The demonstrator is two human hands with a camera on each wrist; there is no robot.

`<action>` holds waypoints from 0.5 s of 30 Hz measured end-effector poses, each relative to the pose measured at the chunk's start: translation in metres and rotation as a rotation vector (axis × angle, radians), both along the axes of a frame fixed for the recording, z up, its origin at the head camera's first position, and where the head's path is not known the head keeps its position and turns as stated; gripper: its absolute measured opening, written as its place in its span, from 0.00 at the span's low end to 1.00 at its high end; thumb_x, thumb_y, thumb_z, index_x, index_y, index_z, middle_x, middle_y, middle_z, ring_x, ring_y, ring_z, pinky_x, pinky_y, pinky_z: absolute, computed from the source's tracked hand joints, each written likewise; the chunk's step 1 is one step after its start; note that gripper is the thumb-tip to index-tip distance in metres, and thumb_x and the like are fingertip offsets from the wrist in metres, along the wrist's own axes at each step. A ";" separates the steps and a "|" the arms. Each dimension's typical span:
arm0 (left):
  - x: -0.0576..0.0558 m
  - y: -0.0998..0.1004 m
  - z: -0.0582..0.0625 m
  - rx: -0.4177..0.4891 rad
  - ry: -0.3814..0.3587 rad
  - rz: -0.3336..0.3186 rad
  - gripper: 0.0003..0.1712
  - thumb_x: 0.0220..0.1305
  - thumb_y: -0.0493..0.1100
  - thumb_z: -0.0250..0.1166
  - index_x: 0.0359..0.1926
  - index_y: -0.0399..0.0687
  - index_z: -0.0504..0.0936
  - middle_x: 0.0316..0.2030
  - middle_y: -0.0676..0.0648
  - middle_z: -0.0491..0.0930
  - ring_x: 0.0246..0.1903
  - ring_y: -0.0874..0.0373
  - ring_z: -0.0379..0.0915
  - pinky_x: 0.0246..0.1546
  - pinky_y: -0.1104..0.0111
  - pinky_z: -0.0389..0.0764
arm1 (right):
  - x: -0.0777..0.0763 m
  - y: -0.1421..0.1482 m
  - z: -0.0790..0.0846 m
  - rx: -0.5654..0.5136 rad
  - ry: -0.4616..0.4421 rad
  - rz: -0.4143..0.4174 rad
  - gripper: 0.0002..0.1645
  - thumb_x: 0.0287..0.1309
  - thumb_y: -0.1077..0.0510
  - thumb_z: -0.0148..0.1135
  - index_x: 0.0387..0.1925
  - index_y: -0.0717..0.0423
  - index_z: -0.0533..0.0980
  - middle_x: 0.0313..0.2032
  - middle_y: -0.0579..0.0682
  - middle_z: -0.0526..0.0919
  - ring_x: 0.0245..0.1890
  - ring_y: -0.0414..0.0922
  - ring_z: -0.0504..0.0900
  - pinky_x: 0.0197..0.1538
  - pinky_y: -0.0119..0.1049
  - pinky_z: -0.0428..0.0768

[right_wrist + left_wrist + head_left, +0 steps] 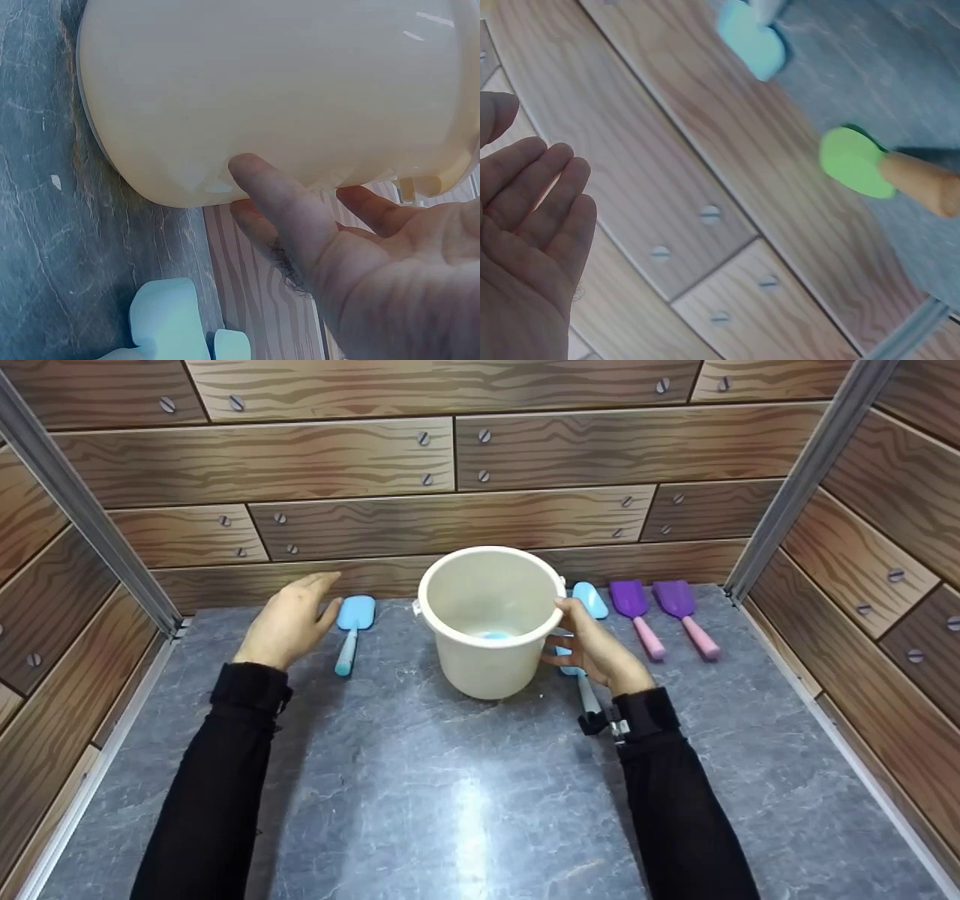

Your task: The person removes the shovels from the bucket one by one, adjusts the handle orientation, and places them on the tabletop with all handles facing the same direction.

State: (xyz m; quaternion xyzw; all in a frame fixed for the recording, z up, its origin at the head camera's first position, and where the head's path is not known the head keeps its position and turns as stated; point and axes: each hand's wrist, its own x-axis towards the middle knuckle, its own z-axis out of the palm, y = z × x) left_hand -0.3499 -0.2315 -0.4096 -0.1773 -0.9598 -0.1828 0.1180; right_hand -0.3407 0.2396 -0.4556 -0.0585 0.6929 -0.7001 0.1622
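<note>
A cream bucket [491, 667] stands upright on the grey marbled surface in front of the back wall. Against the bucket's right side, near the rim, lies my right hand [600, 649], its thumb at the rim and the fingers spread along the outer wall, as the right wrist view [390, 277] also shows. Something light blue [495, 635] shows at the bucket's bottom. My left hand [285, 619] is raised off to the left with nothing in it. Nearest to it is a blue toy shovel [356, 613]. The left wrist view shows a green shovel [855, 161] with an orange handle.
Right of the bucket lie a light blue shovel [590, 600], another blue shovel [589, 694] partly behind my right hand, and two purple shovels [628, 598] [675, 598] with pink handles. Wood-patterned walls [450, 525] enclose the back and sides, with metal corner posts [810, 480].
</note>
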 end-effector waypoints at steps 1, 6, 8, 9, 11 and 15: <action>0.000 0.004 0.002 0.005 0.004 -0.004 0.32 0.94 0.46 0.59 0.88 0.37 0.71 0.83 0.28 0.76 0.84 0.30 0.73 0.87 0.37 0.75 | 0.000 0.000 0.000 0.000 -0.001 -0.001 0.50 0.86 0.35 0.36 0.96 0.54 0.51 0.94 0.65 0.53 0.93 0.72 0.58 0.92 0.71 0.68; -0.001 0.023 0.013 0.027 0.028 -0.045 0.33 0.94 0.47 0.59 0.89 0.38 0.71 0.84 0.31 0.76 0.85 0.33 0.72 0.89 0.39 0.73 | 0.000 0.001 0.000 -0.005 -0.007 -0.001 0.50 0.86 0.35 0.37 0.96 0.53 0.50 0.95 0.65 0.53 0.93 0.72 0.57 0.92 0.71 0.67; -0.001 0.032 0.018 0.024 0.046 -0.069 0.33 0.94 0.47 0.60 0.88 0.38 0.72 0.84 0.32 0.76 0.85 0.33 0.72 0.89 0.40 0.73 | 0.001 0.001 0.000 -0.007 -0.010 -0.004 0.50 0.86 0.35 0.37 0.96 0.53 0.51 0.95 0.65 0.52 0.94 0.72 0.57 0.92 0.71 0.67; 0.000 0.036 0.020 0.021 0.056 -0.080 0.32 0.94 0.46 0.61 0.88 0.38 0.72 0.84 0.32 0.76 0.85 0.33 0.72 0.89 0.40 0.73 | 0.001 0.000 0.000 -0.006 -0.010 -0.006 0.50 0.86 0.35 0.37 0.96 0.53 0.51 0.95 0.65 0.53 0.93 0.72 0.57 0.92 0.71 0.67; 0.000 0.044 0.023 0.013 0.075 -0.100 0.32 0.93 0.46 0.61 0.87 0.37 0.73 0.83 0.32 0.77 0.85 0.34 0.73 0.89 0.41 0.74 | 0.001 0.000 0.000 -0.004 -0.010 -0.010 0.50 0.85 0.35 0.37 0.96 0.53 0.51 0.95 0.65 0.53 0.93 0.72 0.57 0.92 0.71 0.68; 0.001 0.060 0.029 0.014 0.103 -0.136 0.33 0.92 0.48 0.63 0.86 0.37 0.74 0.83 0.33 0.78 0.85 0.36 0.74 0.90 0.43 0.74 | 0.001 0.000 0.001 -0.004 -0.007 -0.008 0.50 0.85 0.35 0.37 0.96 0.53 0.51 0.95 0.65 0.52 0.94 0.72 0.57 0.92 0.71 0.67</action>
